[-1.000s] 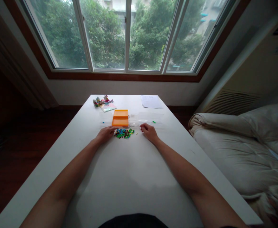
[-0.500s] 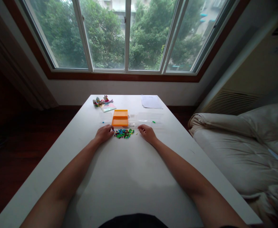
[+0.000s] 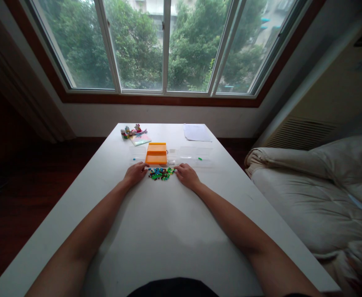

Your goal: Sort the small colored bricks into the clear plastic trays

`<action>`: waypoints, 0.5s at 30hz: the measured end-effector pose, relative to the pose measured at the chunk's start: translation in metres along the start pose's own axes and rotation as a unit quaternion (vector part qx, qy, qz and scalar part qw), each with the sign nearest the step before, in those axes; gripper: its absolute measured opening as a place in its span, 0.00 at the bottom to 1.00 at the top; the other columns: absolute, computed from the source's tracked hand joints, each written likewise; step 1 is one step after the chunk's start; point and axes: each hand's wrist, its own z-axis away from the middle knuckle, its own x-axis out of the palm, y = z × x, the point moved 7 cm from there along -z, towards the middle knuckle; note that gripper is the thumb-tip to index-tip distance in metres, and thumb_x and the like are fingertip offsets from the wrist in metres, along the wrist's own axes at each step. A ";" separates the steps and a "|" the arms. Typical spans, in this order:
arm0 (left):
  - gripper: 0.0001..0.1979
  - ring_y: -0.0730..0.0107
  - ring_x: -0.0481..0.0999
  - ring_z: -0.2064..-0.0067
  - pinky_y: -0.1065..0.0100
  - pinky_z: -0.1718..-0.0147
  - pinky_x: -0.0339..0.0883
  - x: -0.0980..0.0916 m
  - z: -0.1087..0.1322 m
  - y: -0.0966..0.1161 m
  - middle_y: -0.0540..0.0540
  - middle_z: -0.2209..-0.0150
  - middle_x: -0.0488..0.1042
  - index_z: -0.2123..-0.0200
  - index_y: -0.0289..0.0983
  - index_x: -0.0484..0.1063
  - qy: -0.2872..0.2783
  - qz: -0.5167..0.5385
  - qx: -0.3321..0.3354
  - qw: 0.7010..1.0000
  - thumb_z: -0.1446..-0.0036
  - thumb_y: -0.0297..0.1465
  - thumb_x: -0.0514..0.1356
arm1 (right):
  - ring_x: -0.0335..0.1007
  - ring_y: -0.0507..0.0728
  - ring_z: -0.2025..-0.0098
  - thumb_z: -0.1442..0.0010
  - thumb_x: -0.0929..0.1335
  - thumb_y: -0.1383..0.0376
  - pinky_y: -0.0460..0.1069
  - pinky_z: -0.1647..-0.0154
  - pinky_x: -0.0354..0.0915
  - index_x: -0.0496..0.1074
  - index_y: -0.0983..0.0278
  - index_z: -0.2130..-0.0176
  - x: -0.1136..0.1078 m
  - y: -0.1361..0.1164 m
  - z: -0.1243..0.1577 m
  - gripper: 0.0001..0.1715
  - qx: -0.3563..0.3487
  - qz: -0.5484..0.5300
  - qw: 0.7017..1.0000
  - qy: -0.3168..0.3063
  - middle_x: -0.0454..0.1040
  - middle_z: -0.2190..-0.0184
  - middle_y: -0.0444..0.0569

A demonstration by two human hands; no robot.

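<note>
A small pile of colourful toy bricks (image 3: pixel 160 173) lies on the white table (image 3: pixel 165 231). My left hand (image 3: pixel 134 173) rests just left of the pile with its fingers curled towards it. My right hand (image 3: pixel 186 176) lies right of the pile, fingertips at its edge. Neither hand visibly holds a piece. Behind the pile stands an orange tray (image 3: pixel 156 153). Clear plastic trays flank it: one on the left (image 3: pixel 138 154) and one on the right (image 3: pixel 196 156) with a small green piece inside.
At the table's far end are a small built toy model (image 3: pixel 131 131), a leaflet (image 3: pixel 140 140) and a sheet of paper (image 3: pixel 197 132). A bed with a pale quilt (image 3: pixel 320 194) runs along the right. A large window (image 3: pixel 165 45) is beyond the table.
My right hand has slid left, up to the right edge of the brick pile. My left hand has crept slightly closer to the pile.
</note>
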 end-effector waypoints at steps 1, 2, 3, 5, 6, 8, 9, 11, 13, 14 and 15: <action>0.15 0.66 0.75 0.64 0.67 0.64 0.64 0.001 0.000 0.001 0.47 0.61 0.76 0.51 0.45 0.76 -0.003 0.002 0.004 1.000 0.38 0.36 0.56 | 0.66 0.59 0.49 0.33 0.65 0.63 0.51 0.45 0.62 0.75 0.59 0.47 -0.001 0.000 0.000 0.16 -0.002 0.001 1.000 0.002 0.74 0.54 0.52; 0.15 0.66 0.75 0.63 0.67 0.64 0.64 0.002 0.000 0.002 0.47 0.61 0.76 0.50 0.45 0.76 -0.007 0.004 0.010 1.000 0.38 0.36 0.56 | 0.66 0.58 0.50 0.33 0.65 0.63 0.51 0.46 0.62 0.75 0.59 0.48 -0.001 0.000 0.000 0.16 -0.005 0.001 1.000 0.004 0.74 0.55 0.52; 0.15 0.66 0.75 0.63 0.67 0.64 0.64 0.002 0.000 0.003 0.47 0.60 0.76 0.50 0.45 0.76 -0.010 0.005 0.016 1.000 0.38 0.36 0.55 | 0.66 0.58 0.50 0.33 0.65 0.63 0.51 0.46 0.62 0.75 0.59 0.48 -0.001 -0.001 0.001 0.15 -0.008 0.002 1.000 0.004 0.74 0.55 0.51; 0.15 0.66 0.75 0.64 0.67 0.64 0.64 0.003 -0.001 0.004 0.47 0.60 0.76 0.51 0.45 0.77 -0.009 0.004 0.021 1.000 0.38 0.37 0.55 | 0.66 0.58 0.50 0.33 0.66 0.63 0.51 0.46 0.62 0.75 0.59 0.49 -0.002 -0.001 0.001 0.14 -0.011 0.000 1.000 0.005 0.74 0.55 0.51; 0.14 0.66 0.75 0.64 0.67 0.64 0.64 0.003 -0.001 0.004 0.47 0.61 0.76 0.53 0.44 0.77 -0.007 0.003 0.022 1.000 0.38 0.37 0.56 | 0.66 0.58 0.51 0.33 0.66 0.63 0.51 0.47 0.62 0.75 0.59 0.50 -0.002 -0.001 0.001 0.13 -0.011 -0.001 1.000 0.006 0.74 0.55 0.51; 0.13 0.67 0.74 0.65 0.67 0.65 0.63 0.003 -0.001 0.004 0.47 0.62 0.76 0.55 0.44 0.78 -0.005 0.003 0.024 1.000 0.39 0.38 0.56 | 0.66 0.57 0.51 0.33 0.66 0.64 0.50 0.48 0.62 0.76 0.59 0.52 -0.002 0.000 0.000 0.12 -0.007 -0.004 1.000 0.007 0.74 0.56 0.51; 0.12 0.67 0.74 0.65 0.67 0.65 0.63 0.003 -0.001 0.004 0.48 0.63 0.76 0.56 0.44 0.78 -0.005 0.005 0.026 1.000 0.39 0.38 0.57 | 0.66 0.57 0.52 0.33 0.66 0.64 0.50 0.49 0.63 0.76 0.59 0.53 -0.002 0.000 0.000 0.11 -0.005 -0.005 1.000 0.007 0.74 0.57 0.50; 0.11 0.67 0.73 0.66 0.68 0.66 0.63 0.004 -0.001 0.004 0.48 0.64 0.75 0.58 0.44 0.78 -0.006 0.009 0.029 1.000 0.40 0.38 0.58 | 0.67 0.57 0.52 0.33 0.66 0.65 0.50 0.50 0.63 0.76 0.60 0.55 -0.001 0.001 0.000 0.10 -0.004 -0.007 1.000 0.007 0.75 0.58 0.50; 0.11 0.67 0.73 0.66 0.67 0.66 0.63 0.004 -0.001 0.003 0.48 0.64 0.75 0.58 0.43 0.78 -0.003 0.013 0.024 1.000 0.40 0.38 0.58 | 0.67 0.57 0.53 0.34 0.66 0.65 0.50 0.50 0.63 0.76 0.60 0.55 -0.001 0.002 -0.001 0.10 0.004 -0.009 1.000 0.010 0.75 0.58 0.50; 0.11 0.67 0.73 0.66 0.67 0.66 0.63 0.004 -0.001 0.003 0.48 0.64 0.75 0.58 0.43 0.77 -0.001 0.014 0.021 1.000 0.40 0.38 0.58 | 0.67 0.57 0.53 0.34 0.66 0.65 0.50 0.50 0.63 0.75 0.60 0.54 -0.001 0.003 -0.001 0.10 0.011 -0.011 1.000 0.012 0.75 0.58 0.49; 0.11 0.66 0.73 0.66 0.67 0.66 0.63 0.004 -0.001 0.002 0.47 0.63 0.75 0.58 0.43 0.77 0.001 0.015 0.019 1.000 0.40 0.38 0.58 | 0.67 0.57 0.53 0.34 0.66 0.65 0.50 0.50 0.63 0.75 0.60 0.54 -0.001 0.004 -0.001 0.10 0.019 -0.012 1.000 0.014 0.75 0.58 0.49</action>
